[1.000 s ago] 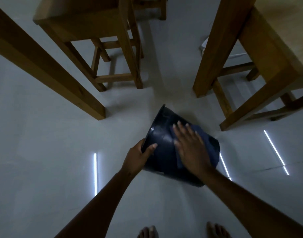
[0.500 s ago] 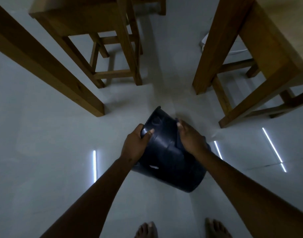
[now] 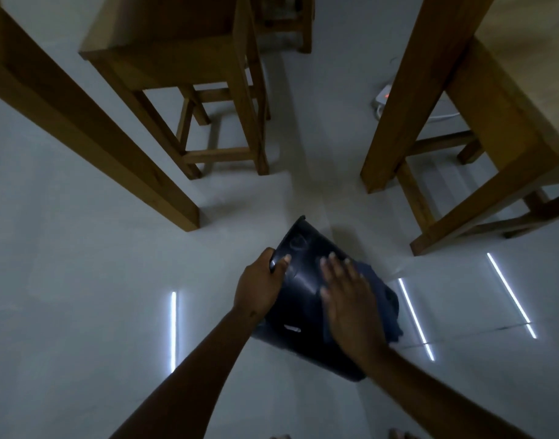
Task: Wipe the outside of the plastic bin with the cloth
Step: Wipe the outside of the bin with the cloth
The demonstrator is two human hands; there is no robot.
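A dark plastic bin (image 3: 298,299) is held tilted above the pale floor, its bottom end pointing away from me. My left hand (image 3: 259,285) grips its left edge, thumb across the outer wall. My right hand (image 3: 348,291) lies flat on the bin's upper right side, fingers spread, pressing a dark blue cloth (image 3: 381,299) against the wall. The cloth hangs out from under the palm to the right. The bin's opening is hidden from view.
A wooden stool (image 3: 208,99) stands at the back left. A thick wooden table leg (image 3: 91,128) slants in from the left, and another table (image 3: 462,122) with its legs stands on the right. A white power strip (image 3: 382,98) lies on the floor behind. My bare toes (image 3: 398,434) show at the bottom edge.
My right hand with the cloth has slid back down the bin's side from the far end toward me. The left hand keeps its hold; the bin stays tilted.
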